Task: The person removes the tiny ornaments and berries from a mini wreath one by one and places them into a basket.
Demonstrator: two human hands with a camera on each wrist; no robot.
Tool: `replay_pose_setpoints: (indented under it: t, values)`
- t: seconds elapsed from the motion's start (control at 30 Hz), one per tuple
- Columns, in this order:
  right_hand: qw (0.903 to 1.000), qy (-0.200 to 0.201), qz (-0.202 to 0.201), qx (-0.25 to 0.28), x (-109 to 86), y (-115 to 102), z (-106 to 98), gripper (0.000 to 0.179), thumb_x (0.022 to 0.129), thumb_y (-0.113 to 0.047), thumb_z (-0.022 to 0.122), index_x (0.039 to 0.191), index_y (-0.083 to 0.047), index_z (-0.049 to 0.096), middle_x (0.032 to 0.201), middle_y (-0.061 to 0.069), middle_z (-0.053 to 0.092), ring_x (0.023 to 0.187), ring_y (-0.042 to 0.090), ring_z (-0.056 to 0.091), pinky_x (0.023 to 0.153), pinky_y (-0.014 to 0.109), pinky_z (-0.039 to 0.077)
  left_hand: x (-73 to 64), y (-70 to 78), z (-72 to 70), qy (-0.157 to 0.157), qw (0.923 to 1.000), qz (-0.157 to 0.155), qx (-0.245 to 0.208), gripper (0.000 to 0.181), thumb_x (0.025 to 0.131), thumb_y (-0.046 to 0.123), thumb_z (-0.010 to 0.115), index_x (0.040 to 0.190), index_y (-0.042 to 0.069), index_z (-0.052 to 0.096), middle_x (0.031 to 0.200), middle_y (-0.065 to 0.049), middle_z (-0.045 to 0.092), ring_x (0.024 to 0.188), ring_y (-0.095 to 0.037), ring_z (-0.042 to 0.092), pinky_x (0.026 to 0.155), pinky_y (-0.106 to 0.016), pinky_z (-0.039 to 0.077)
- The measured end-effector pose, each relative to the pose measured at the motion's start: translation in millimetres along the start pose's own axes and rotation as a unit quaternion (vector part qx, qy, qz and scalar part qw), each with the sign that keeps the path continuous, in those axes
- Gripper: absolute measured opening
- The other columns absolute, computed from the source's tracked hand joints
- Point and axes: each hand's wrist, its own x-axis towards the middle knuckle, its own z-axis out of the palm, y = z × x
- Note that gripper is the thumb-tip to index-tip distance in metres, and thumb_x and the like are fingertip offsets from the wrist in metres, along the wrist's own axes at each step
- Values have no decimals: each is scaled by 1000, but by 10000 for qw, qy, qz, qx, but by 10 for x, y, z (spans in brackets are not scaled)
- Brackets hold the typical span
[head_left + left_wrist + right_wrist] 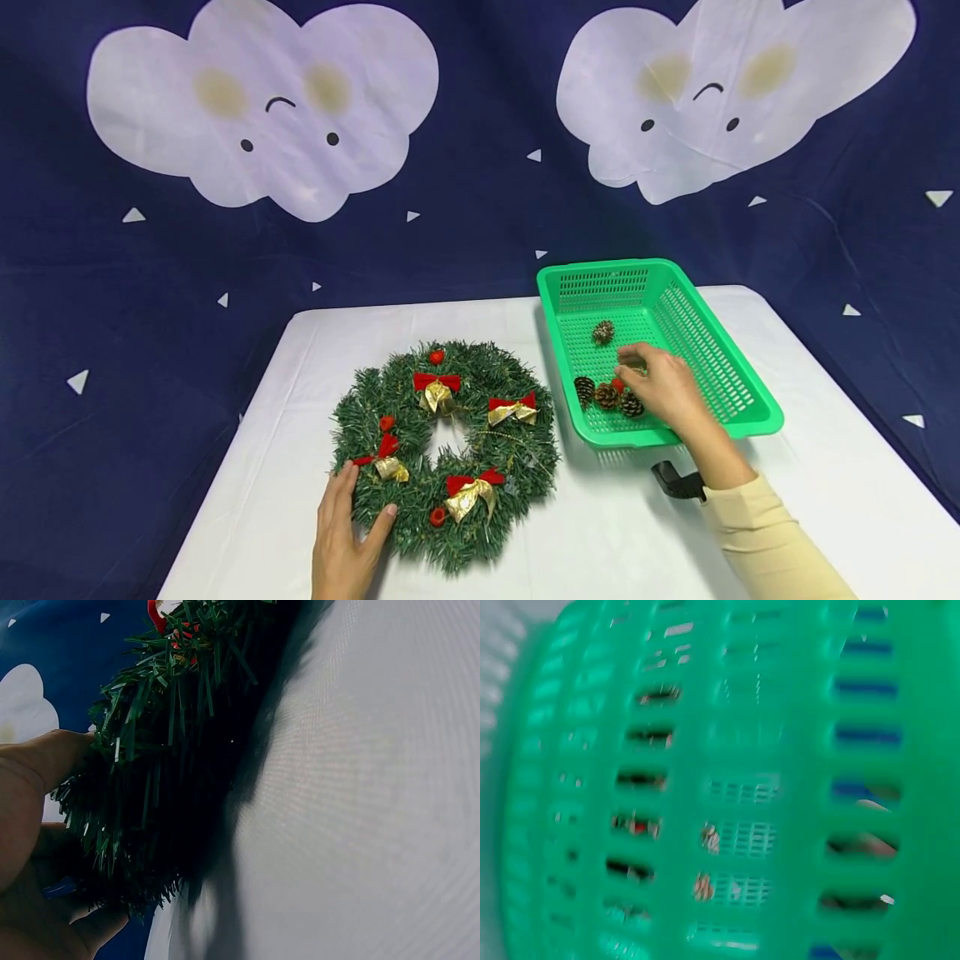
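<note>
Right hand (663, 385): fingers parted, green basket (699, 337) room at one o'clock, pinecones (607, 397) at seven. Left hand (347, 523): fingers spread at wreath's (498, 458) eight-o'clock edge.

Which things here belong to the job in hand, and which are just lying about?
Likely in the job:
wreath, touched by the left hand
green basket, right hand over it
pinecones in the basket

Likely incidental:
cloud-print backdrop
white tablecloth
black object near the basket, use unclear

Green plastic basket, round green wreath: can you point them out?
Green plastic basket (622, 438), head view: on its near rim.
Round green wreath (420, 496), head view: on its lower-left greenery.
</note>
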Motion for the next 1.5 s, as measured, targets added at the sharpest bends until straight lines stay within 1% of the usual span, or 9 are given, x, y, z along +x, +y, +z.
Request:
replay_pose_setpoints:
  t: [0.17, 0.3, 0.53, 0.83, 0.97, 1.1, 1.33, 1.4, 1.5]
  values:
    - [9987, 318, -307, 263, -63, -164, 79, 29, 90, -20, 63, 116, -7, 63, 110, 15, 69, 99, 36, 63, 81, 52, 50, 1, -1, -3, 39, 10000, 65, -6, 75, 80, 26, 75, 142, 3, 40, 147, -15, 37, 137, -42, 28, 102, -62, 33]
    - [9960, 462, -591, 477, -131, -315, 192, 28, 88, -19, 66, 113, -8, 65, 106, 11, 71, 101, 32, 61, 80, 48, 49, 7, -3, -4, 16, 10000, 15, 3, 75, 80, 27, 75, 142, 3, 40, 148, -14, 37, 138, -42, 28, 103, -61, 33]
    - [9909, 586, -1050, 606, -249, -573, 335, 29, 84, -21, 71, 111, -10, 68, 103, 6, 72, 101, 27, 64, 82, 47, 53, 1, 0, -3, -17, 10000, -17, 70, 74, 81, 29, 74, 142, 3, 39, 148, -15, 37, 137, -42, 28, 101, -62, 34]
    - [9819, 566, -1611, 816, -374, -802, 500, 30, 81, -22, 74, 108, -10, 68, 103, 3, 71, 101, 21, 64, 87, 43, 54, 7, -15, 9, 0, 10000, -9, 35, 75, 80, 27, 74, 142, 3, 40, 147, -15, 38, 138, -42, 28, 102, -62, 33]
    - [9725, 637, -1996, 1021, -448, -902, 623, 28, 80, -21, 75, 105, -11, 69, 103, 0, 70, 100, 18, 64, 86, 39, 55, 12, -17, 10, 1, 10000, -21, 1, 75, 80, 27, 75, 142, 3, 40, 148, -15, 37, 138, -42, 27, 103, -62, 32]
    - [9615, 530, -2419, 1194, -547, -998, 766, 27, 80, -21, 74, 105, -12, 69, 102, -2, 70, 97, 15, 63, 83, 34, 56, 10, -7, -3, -13, 10000, 1, -21, 75, 81, 27, 74, 142, 3, 39, 148, -15, 37, 138, -43, 27, 103, -62, 32]
    - [9499, 446, -2806, 1304, -692, -1143, 949, 28, 80, -23, 74, 105, -13, 68, 102, -3, 69, 97, 12, 63, 84, 31, 56, 4, -3, -4, 22, 10000, 66, -57, 75, 80, 26, 75, 142, 3, 39, 147, -16, 38, 138, -43, 27, 103, -63, 32]
    - [9409, 463, -3031, 1441, -722, -1181, 1010, 26, 79, -22, 75, 103, -12, 69, 98, -3, 70, 93, 11, 63, 82, 28, 56, -1, -10, -1, 67, 9999, 98, -56, 75, 80, 25, 75, 142, 2, 40, 147, -16, 38, 137, -43, 28, 102, -62, 32]
    - [9223, 544, -3459, 1636, -768, -1234, 1102, 22, 80, -17, 75, 99, -10, 69, 92, -3, 70, 87, 10, 61, 77, 20, 54, -4, -14, 2, 100, 9999, 138, -31, 75, 79, 25, 75, 142, 2, 40, 147, -16, 39, 137, -43, 29, 102, -62, 33]
